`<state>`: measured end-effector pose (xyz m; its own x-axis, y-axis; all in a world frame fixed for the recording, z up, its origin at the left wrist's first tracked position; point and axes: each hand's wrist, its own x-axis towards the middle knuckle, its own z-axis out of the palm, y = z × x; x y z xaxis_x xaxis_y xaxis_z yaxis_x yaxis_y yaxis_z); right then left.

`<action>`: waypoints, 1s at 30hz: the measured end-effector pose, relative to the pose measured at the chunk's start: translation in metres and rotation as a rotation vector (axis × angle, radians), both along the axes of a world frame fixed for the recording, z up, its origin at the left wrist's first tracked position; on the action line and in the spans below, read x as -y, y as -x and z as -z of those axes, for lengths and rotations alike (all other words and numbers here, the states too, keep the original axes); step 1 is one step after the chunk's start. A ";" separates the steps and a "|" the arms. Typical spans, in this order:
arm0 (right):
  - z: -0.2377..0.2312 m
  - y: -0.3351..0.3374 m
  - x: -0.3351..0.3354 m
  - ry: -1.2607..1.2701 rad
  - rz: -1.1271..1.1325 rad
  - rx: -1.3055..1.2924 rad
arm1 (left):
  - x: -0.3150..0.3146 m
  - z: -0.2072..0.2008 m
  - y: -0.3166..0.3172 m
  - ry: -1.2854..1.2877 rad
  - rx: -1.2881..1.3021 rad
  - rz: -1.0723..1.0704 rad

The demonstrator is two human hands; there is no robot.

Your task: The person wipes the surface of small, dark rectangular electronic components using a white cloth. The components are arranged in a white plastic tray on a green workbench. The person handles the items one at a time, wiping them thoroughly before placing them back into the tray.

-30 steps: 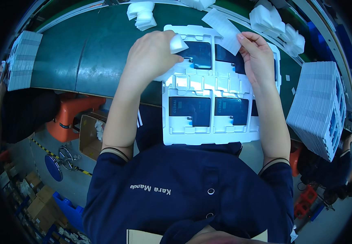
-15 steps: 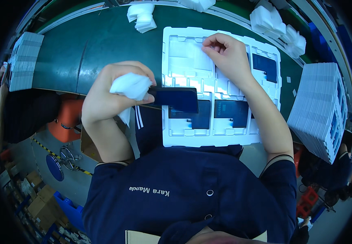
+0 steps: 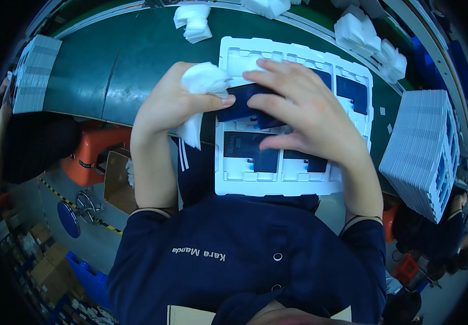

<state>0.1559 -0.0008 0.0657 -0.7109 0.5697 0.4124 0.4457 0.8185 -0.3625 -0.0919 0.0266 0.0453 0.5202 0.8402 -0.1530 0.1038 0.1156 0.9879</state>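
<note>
My left hand (image 3: 177, 100) is closed, gripping a flat dark L-shaped piece (image 3: 239, 103) that resembles a battery pack. A crumpled white soft sheet (image 3: 205, 79) is bunched in the same hand, one end hanging below the wrist. Over the piece, my right hand (image 3: 299, 103) has its fingers spread; whether the fingertips press on it I cannot tell. Beneath both hands lies a white moulded tray (image 3: 244, 187) with compartments. Similar dark pieces sit in its near row, such as one at the left (image 3: 253, 151), and at its far right (image 3: 352, 93). My right hand hides part of the tray.
Stacks of white trays stand at the right (image 3: 420, 154) and far left (image 3: 38, 76) of the green table (image 3: 142, 59). White soft sheets (image 3: 193, 24) lie at the back, with more piles (image 3: 358, 32) at the back right. An orange stool (image 3: 85, 154) is at the left.
My right hand has come left from the tray's far compartments to the dark piece, its fingers spreading. My left hand has moved right and farther away, carrying the piece over the tray and tilting it.
</note>
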 end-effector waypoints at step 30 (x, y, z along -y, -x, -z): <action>0.029 -0.034 -0.004 1.105 0.372 -1.013 | 0.017 0.019 -0.109 0.224 0.757 -0.337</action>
